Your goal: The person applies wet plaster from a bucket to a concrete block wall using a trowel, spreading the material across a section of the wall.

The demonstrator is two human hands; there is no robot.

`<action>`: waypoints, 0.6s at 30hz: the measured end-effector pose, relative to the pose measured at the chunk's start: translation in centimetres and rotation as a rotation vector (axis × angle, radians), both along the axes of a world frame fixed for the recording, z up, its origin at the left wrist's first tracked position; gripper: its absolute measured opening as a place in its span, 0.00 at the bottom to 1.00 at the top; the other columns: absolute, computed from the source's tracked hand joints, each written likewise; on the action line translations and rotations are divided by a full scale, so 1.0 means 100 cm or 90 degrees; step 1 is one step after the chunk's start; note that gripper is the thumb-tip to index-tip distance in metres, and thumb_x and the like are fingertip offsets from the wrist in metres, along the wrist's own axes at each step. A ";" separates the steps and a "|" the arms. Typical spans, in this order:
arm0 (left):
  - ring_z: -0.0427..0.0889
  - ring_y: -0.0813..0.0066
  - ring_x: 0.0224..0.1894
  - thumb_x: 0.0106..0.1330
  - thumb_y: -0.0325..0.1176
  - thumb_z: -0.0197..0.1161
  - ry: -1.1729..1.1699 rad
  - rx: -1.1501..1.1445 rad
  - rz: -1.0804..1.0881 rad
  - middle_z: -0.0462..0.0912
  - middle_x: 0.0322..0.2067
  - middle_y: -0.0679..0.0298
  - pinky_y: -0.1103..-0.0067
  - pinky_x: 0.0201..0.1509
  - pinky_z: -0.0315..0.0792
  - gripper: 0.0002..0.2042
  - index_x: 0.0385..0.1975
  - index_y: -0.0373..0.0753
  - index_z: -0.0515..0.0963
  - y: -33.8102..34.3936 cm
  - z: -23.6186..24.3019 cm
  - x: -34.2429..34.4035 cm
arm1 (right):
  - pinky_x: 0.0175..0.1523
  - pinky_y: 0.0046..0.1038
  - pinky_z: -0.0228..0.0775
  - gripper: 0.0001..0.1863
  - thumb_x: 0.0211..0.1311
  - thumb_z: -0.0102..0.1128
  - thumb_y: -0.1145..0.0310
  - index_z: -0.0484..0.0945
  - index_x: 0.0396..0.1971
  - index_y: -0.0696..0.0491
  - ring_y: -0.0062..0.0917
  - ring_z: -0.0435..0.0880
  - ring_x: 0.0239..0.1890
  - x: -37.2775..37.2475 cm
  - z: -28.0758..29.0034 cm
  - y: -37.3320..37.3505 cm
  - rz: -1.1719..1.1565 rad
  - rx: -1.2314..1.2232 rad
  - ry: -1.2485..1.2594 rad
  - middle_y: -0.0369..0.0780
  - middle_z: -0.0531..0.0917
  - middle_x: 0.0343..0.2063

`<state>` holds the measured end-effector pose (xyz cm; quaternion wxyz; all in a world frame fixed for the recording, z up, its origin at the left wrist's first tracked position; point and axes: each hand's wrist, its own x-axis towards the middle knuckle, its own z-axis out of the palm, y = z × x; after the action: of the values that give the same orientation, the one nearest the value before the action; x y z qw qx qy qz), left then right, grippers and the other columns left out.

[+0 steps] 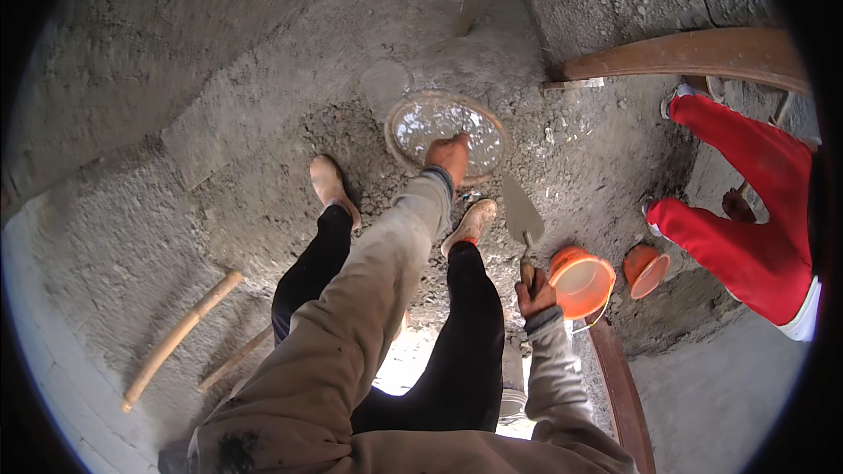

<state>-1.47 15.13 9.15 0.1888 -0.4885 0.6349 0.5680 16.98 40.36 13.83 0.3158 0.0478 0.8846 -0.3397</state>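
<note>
Clasping trowel [523,215], right grip [536,296] closed

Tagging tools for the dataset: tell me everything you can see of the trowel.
The trowel has a flat grey, metal-looking blade, broad near the handle and tapering to a point, a thin neck, and a brownish, wooden-looking handle. The person's right hand grips the handle. The blade points away from the person, tip slightly leftward, over rough ground between the right boot and the larger orange bucket. Whether it touches the ground, I can't tell.
</note>
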 end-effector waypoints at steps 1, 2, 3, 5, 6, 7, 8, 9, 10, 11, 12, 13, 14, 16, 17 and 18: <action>0.77 0.55 0.40 0.56 0.46 0.55 -0.022 -0.006 -0.022 0.78 0.34 0.45 0.71 0.46 0.67 0.23 0.34 0.26 0.75 -0.013 0.000 -0.010 | 0.31 0.43 0.67 0.17 0.50 0.54 0.63 0.67 0.38 0.55 0.50 0.75 0.29 -0.033 -0.002 -0.011 0.080 -0.005 0.067 0.52 0.75 0.27; 0.77 0.55 0.40 0.56 0.46 0.55 -0.026 -0.024 -0.021 0.79 0.34 0.46 0.71 0.46 0.67 0.23 0.34 0.27 0.76 -0.025 -0.017 -0.018 | 0.35 0.44 0.69 0.21 0.51 0.53 0.64 0.64 0.44 0.55 0.50 0.75 0.31 -0.049 -0.029 -0.010 0.103 0.054 0.012 0.53 0.75 0.32; 0.77 0.54 0.40 0.56 0.46 0.55 -0.039 -0.059 -0.010 0.79 0.34 0.46 0.71 0.46 0.67 0.22 0.33 0.27 0.76 -0.051 -0.044 -0.013 | 0.40 0.45 0.69 0.19 0.53 0.50 0.63 0.63 0.46 0.48 0.50 0.77 0.33 -0.082 -0.029 -0.035 0.146 0.073 0.008 0.53 0.75 0.35; 0.77 0.55 0.37 0.56 0.46 0.55 -0.040 -0.066 0.002 0.79 0.31 0.48 0.71 0.45 0.67 0.21 0.31 0.29 0.76 -0.075 -0.078 -0.016 | 0.41 0.45 0.70 0.20 0.55 0.46 0.65 0.61 0.50 0.44 0.48 0.77 0.37 -0.139 -0.047 -0.071 0.260 0.135 0.023 0.54 0.75 0.35; 0.77 0.56 0.34 0.56 0.46 0.55 -0.039 -0.069 0.020 0.79 0.29 0.50 0.70 0.43 0.67 0.20 0.29 0.30 0.76 -0.096 -0.088 -0.008 | 0.42 0.45 0.71 0.23 0.56 0.45 0.66 0.58 0.53 0.42 0.48 0.78 0.38 -0.174 -0.028 -0.112 0.277 0.202 -0.080 0.52 0.75 0.37; 0.77 0.56 0.31 0.56 0.46 0.55 -0.028 -0.062 0.033 0.79 0.27 0.52 0.70 0.42 0.68 0.20 0.27 0.31 0.77 -0.107 -0.096 -0.009 | 0.43 0.44 0.72 0.24 0.57 0.44 0.68 0.56 0.55 0.42 0.48 0.78 0.38 -0.196 -0.035 -0.133 0.326 0.245 -0.082 0.51 0.74 0.38; 0.76 0.59 0.28 0.56 0.46 0.55 -0.001 0.005 0.036 0.78 0.25 0.55 0.71 0.39 0.67 0.19 0.27 0.32 0.76 -0.113 -0.099 -0.016 | 0.44 0.44 0.72 0.23 0.57 0.43 0.69 0.57 0.55 0.43 0.48 0.78 0.39 -0.211 -0.055 -0.144 0.341 0.256 -0.063 0.52 0.73 0.39; 0.75 0.62 0.25 0.57 0.45 0.54 0.024 0.081 0.034 0.77 0.22 0.57 0.71 0.36 0.67 0.18 0.27 0.33 0.75 -0.113 -0.096 -0.026 | 0.46 0.44 0.71 0.24 0.58 0.42 0.70 0.56 0.56 0.44 0.49 0.77 0.41 -0.224 -0.074 -0.152 0.353 0.291 -0.068 0.54 0.72 0.41; 0.74 0.65 0.22 0.57 0.45 0.54 0.045 0.145 0.037 0.75 0.20 0.60 0.72 0.33 0.67 0.17 0.27 0.33 0.74 -0.121 -0.090 -0.032 | 0.47 0.44 0.70 0.24 0.58 0.43 0.71 0.57 0.56 0.48 0.47 0.76 0.44 -0.227 -0.100 -0.163 0.378 0.307 -0.045 0.54 0.72 0.43; 0.70 0.73 0.18 0.58 0.41 0.54 0.068 0.170 0.035 0.72 0.16 0.65 0.76 0.27 0.63 0.13 0.24 0.36 0.72 -0.123 -0.084 -0.032 | 0.47 0.41 0.70 0.23 0.58 0.45 0.70 0.59 0.55 0.51 0.44 0.77 0.43 -0.231 -0.118 -0.173 0.374 0.270 -0.101 0.52 0.74 0.41; 0.68 0.75 0.17 0.59 0.40 0.53 0.078 0.172 0.093 0.71 0.16 0.65 0.77 0.25 0.63 0.12 0.24 0.37 0.73 -0.134 -0.081 -0.034 | 0.47 0.39 0.71 0.22 0.57 0.46 0.70 0.62 0.54 0.53 0.40 0.78 0.42 -0.234 -0.135 -0.188 0.368 0.225 -0.148 0.50 0.76 0.39; 0.67 0.77 0.17 0.61 0.39 0.52 0.092 0.187 0.144 0.71 0.17 0.66 0.78 0.23 0.64 0.12 0.24 0.37 0.73 -0.139 -0.081 -0.041 | 0.43 0.36 0.72 0.22 0.57 0.47 0.69 0.63 0.53 0.54 0.36 0.79 0.38 -0.226 -0.172 -0.186 0.239 0.043 -0.093 0.47 0.76 0.35; 0.66 0.79 0.16 0.62 0.39 0.52 0.102 0.215 0.190 0.70 0.17 0.66 0.79 0.22 0.64 0.11 0.24 0.38 0.74 -0.135 -0.085 -0.047 | 0.39 0.33 0.73 0.21 0.56 0.48 0.68 0.65 0.52 0.54 0.33 0.79 0.34 -0.206 -0.221 -0.165 0.103 -0.124 -0.033 0.45 0.77 0.32; 0.73 0.76 0.22 0.63 0.38 0.51 0.143 0.045 0.039 0.77 0.24 0.63 0.75 0.28 0.69 0.12 0.29 0.35 0.76 -0.183 -0.118 -0.020 | 0.31 0.28 0.74 0.20 0.56 0.49 0.67 0.67 0.49 0.55 0.26 0.78 0.26 -0.188 -0.229 -0.187 -0.085 -0.330 -0.148 0.40 0.77 0.26; 0.75 0.74 0.24 0.63 0.38 0.51 0.124 -0.123 -0.060 0.78 0.26 0.62 0.74 0.31 0.69 0.13 0.30 0.35 0.76 -0.225 -0.140 0.011 | 0.27 0.26 0.73 0.19 0.56 0.50 0.66 0.68 0.47 0.55 0.23 0.76 0.22 -0.194 -0.189 -0.228 -0.136 -0.355 -0.326 0.38 0.76 0.23; 0.77 0.72 0.27 0.63 0.39 0.51 0.111 -0.255 -0.173 0.80 0.28 0.61 0.73 0.34 0.70 0.13 0.30 0.34 0.76 -0.236 -0.154 0.026 | 0.23 0.24 0.72 0.18 0.56 0.50 0.65 0.69 0.46 0.56 0.20 0.74 0.17 -0.204 -0.156 -0.242 -0.203 -0.341 -0.486 0.37 0.75 0.20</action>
<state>1.12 -8.48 -6.22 0.1075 -0.3754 0.8085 0.4402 -3.39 16.20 -1.74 0.5629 0.2208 0.5686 -0.5578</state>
